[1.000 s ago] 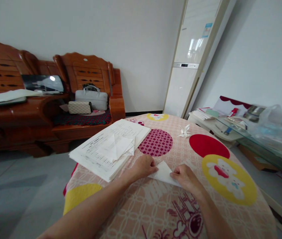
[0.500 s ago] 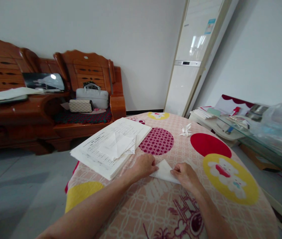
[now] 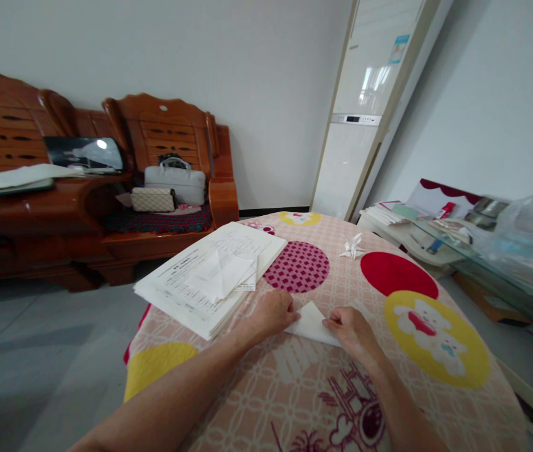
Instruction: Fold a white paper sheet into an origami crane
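Observation:
A sheet of white paper (image 3: 312,324), folded into a triangle with its peak pointing away from me, lies on the patterned tablecloth. My left hand (image 3: 274,312) is closed on its left corner, fingers curled. On the right edge, my right hand (image 3: 347,324) pinches the paper between thumb and finger. To the left of my hands rests a thick stack of printed sheets (image 3: 186,263), with loose folded pieces of white paper (image 3: 221,275) on top. Farther back stands a small folded paper figure (image 3: 353,246) with pointed ends.
The round table wears a pink tablecloth (image 3: 257,402) with coloured circles. At the right, a glass-topped stand (image 3: 496,263) holds a plastic bag (image 3: 525,232) and papers. Wooden chairs (image 3: 162,132) with a grey bag (image 3: 176,182) stand at the back left, beside a tall white air conditioner (image 3: 351,144).
Almost nothing differs. Both hands keep the same hold on the folded paper, and the view has shifted only very slightly.

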`<state>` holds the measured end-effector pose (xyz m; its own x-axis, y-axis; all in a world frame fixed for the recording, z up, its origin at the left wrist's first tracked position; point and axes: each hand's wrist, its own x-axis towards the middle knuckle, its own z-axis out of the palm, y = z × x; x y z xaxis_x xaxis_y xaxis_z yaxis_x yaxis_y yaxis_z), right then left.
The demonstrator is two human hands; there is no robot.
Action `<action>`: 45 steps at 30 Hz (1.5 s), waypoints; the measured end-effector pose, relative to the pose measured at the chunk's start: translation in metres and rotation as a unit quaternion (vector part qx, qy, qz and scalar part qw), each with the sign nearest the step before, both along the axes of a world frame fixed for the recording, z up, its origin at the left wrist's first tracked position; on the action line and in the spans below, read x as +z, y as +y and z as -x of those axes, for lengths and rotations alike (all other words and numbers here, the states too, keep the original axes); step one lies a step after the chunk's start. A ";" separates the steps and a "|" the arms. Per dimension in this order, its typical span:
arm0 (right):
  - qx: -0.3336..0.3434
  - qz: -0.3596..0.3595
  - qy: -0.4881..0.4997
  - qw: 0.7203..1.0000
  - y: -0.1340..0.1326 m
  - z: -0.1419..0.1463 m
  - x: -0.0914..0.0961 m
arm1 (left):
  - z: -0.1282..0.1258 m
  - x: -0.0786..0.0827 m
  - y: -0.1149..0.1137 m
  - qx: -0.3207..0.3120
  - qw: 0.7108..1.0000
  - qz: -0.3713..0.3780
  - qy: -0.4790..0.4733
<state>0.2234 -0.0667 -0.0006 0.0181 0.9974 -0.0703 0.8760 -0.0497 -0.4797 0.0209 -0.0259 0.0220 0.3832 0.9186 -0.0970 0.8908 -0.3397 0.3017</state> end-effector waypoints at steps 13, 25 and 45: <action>-0.001 -0.005 -0.005 1.000 0.000 0.002 0.002 | -0.001 -0.002 0.000 -0.004 1.000 -0.012 0.009; -0.005 -0.009 0.008 1.000 0.002 0.000 0.001 | -0.012 -0.037 0.009 -0.266 0.946 -0.040 -0.181; 0.011 0.188 0.227 0.956 -0.006 -0.042 0.009 | -0.015 -0.018 -0.010 -0.262 0.962 -0.063 -0.049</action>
<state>0.2650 -0.0728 0.0084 -0.1198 0.8998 -0.4194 0.5855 -0.2772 -0.7619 0.0362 -0.0358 0.0043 0.7984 0.5988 0.0627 0.5567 -0.7739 0.3019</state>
